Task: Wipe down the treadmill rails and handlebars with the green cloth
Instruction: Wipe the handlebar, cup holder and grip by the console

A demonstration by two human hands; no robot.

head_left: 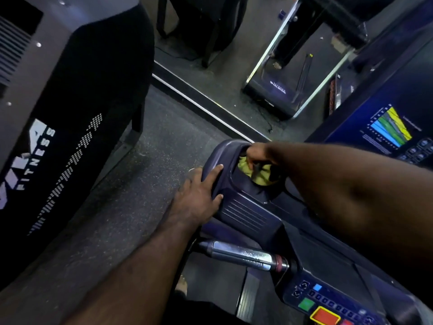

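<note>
Head view, single frame. My log from the remote station:

Right hand (256,154): it reached in from the right, with the fingers curled down into a recessed pocket (226,146) at the left end of the treadmill console (248,214). It was pinching the green cloth (260,175), which was bunched up. The cloth sat inside that pocket beneath the fingers, and the hand hid part of it. I could not tell how much of the pocket wall the cloth touched.

Left hand (199,191): it lay flat on the outer left edge of the same console housing. The fingers were straight, the index tip was at the pocket's rim, and the thumb was spread away lower down, beside the ribbed panel. It gripped nothing. The two hands were near each other but apart.

Handlebar (243,254): a short bar with a shiny metal grip plate, projecting left from the console just below the left forearm. It was clear of both hands and the cloth.

Button panel (332,301): at lower right, with a green key (305,304) and a red key framed in yellow (325,316).

Display (391,127): at upper right, lit, showing a blue, green and yellow chart.

Surroundings: a dark speckled floor (140,172). A black neighbouring machine (70,113) stood at left with white "FITNESS" lettering. A mirror (234,55) ahead reflected a treadmill deck. A bare foot (181,286) showed beside the left forearm.
</note>
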